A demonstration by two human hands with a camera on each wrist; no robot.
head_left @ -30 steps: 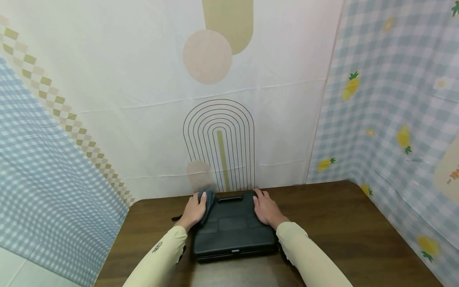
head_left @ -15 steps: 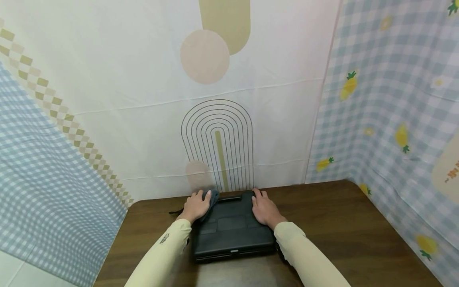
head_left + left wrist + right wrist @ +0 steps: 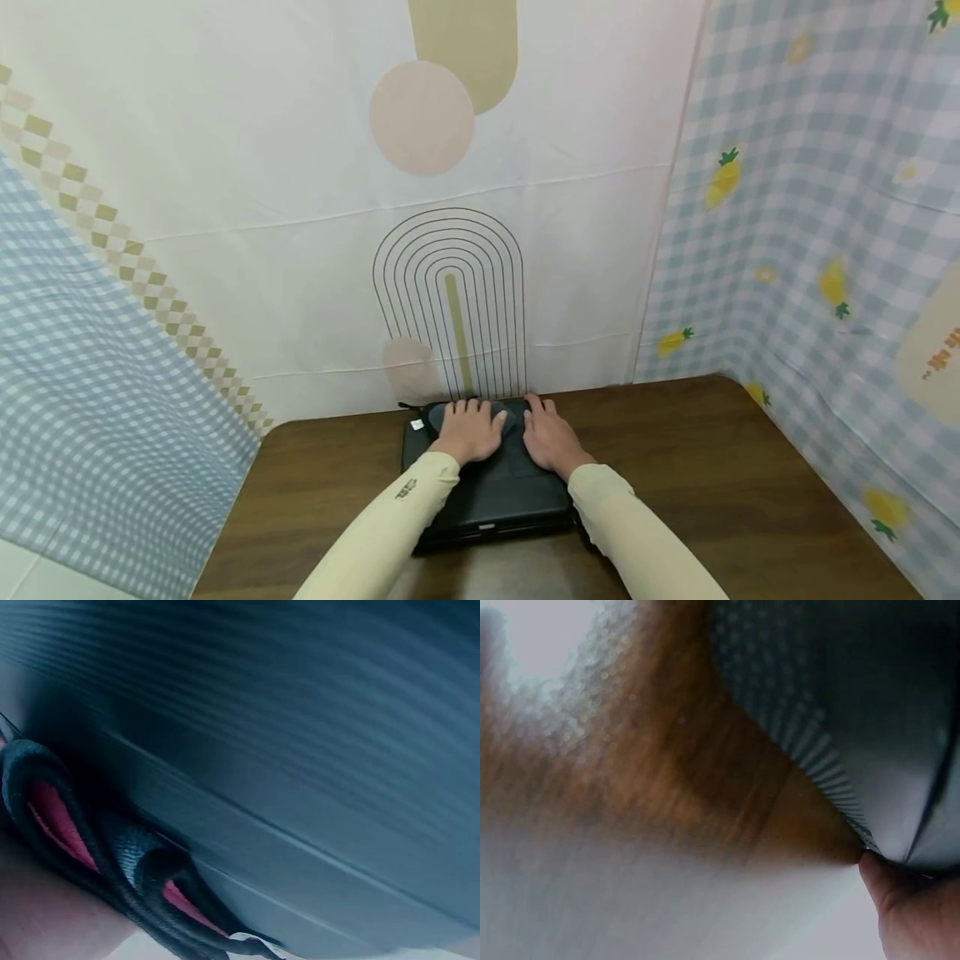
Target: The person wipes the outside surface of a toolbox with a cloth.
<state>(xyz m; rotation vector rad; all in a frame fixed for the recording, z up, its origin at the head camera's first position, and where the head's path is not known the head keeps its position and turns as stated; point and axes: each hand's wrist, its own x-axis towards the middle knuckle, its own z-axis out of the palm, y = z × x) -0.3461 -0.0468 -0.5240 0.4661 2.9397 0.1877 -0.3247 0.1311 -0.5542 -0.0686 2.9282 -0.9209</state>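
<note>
A black, flat bag like a laptop briefcase (image 3: 510,496) lies on the wooden table. On its far part is a folded dark blue-grey cloth (image 3: 437,417) with a black loop and a white label. My left hand (image 3: 471,431) presses on this cloth, fingers extended and thumb out to the right. The left wrist view shows the cloth's pink lining (image 3: 56,817) in its folds, beside the bag's blurred surface. My right hand (image 3: 553,439) rests on the bag's right side, fingers reaching to the far corner. In the right wrist view a fingertip (image 3: 870,864) meets the bag's edge.
The brown wooden table (image 3: 675,467) extends on both sides of the bag. Behind it hangs a white printed curtain (image 3: 300,250), close to the table's far edge. Blue checked cloth hangs at the left (image 3: 97,358) and right (image 3: 750,275).
My left hand has slid the cloth rightward across the bag's far part, from its left edge to over the handle. The right hand stays at the right side. The view shifts slightly.
</note>
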